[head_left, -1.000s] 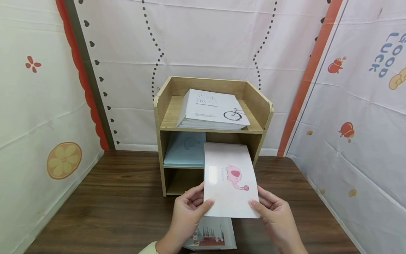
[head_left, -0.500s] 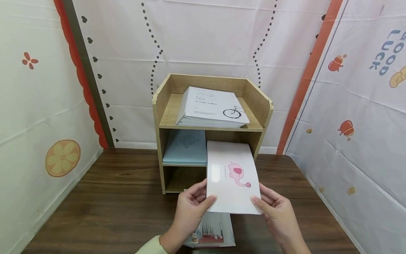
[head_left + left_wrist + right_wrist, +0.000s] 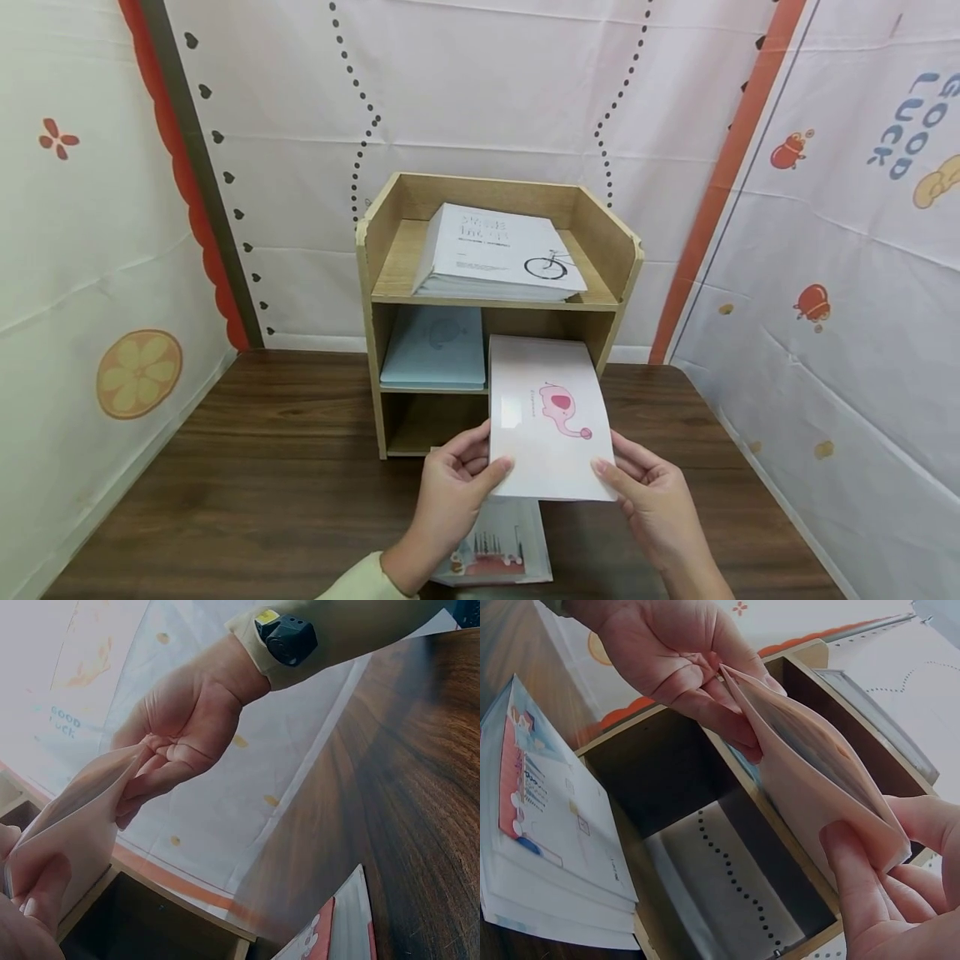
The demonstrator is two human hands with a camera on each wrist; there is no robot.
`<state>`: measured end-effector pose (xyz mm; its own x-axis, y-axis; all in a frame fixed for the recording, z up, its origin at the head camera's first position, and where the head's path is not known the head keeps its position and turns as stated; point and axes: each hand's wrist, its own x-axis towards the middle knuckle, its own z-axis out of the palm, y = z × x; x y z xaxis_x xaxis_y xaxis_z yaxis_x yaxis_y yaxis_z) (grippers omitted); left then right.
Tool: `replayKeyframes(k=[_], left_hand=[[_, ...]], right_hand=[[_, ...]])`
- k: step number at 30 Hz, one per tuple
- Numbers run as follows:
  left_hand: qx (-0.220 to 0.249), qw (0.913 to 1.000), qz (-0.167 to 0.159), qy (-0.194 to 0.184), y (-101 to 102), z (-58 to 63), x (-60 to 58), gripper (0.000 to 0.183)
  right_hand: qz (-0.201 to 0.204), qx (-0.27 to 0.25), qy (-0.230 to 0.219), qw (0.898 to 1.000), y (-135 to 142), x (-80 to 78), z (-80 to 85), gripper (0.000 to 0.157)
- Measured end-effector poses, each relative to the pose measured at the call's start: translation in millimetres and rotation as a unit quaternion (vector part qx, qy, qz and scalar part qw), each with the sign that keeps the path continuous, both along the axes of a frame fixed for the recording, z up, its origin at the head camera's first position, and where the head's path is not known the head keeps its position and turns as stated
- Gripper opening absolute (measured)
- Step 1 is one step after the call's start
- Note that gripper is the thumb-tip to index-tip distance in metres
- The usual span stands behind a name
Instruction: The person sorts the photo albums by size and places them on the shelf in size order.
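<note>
Between my hands is a thin white notebook [image 3: 551, 417] with a pink elephant on its cover, tilted, its far end at the right half of the middle shelf. My left hand [image 3: 457, 492] pinches its near left edge, thumb on top and fingers beneath. At the near right edge my right hand [image 3: 656, 508] pinches it the same way. In the right wrist view the notebook [image 3: 810, 772] bows, its layers gaping apart at the near end. Left of it on the same shelf lie light blue notebooks [image 3: 435, 346], the top one with a faint elephant.
A wooden shelf unit [image 3: 378, 350] stands on the dark wooden table [image 3: 225, 483]. Thick white books with a bicycle cover [image 3: 498, 254] lie on its top. Below my hands, in front of the unit, is a stack of illustrated books [image 3: 498, 550]. Printed cloth [image 3: 480, 92] hangs around the table.
The notebook and both hands have shifted slightly right and up in the head view, and then held nearly still. Both hands keep their grip on it.
</note>
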<state>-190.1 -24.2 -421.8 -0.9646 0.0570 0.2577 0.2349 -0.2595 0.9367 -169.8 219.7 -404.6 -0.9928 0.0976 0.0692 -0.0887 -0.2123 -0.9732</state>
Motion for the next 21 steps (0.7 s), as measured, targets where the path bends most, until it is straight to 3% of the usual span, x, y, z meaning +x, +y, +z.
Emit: replayKeyframes(k=[21], left_hand=[[-0.036,0.9993,0.004,-0.014,-1.5,1.6,-4.8,0.057]], right_hand=[[-0.006,-0.006,-0.017,1.000,-0.7,-6.4,1.7,0.037]])
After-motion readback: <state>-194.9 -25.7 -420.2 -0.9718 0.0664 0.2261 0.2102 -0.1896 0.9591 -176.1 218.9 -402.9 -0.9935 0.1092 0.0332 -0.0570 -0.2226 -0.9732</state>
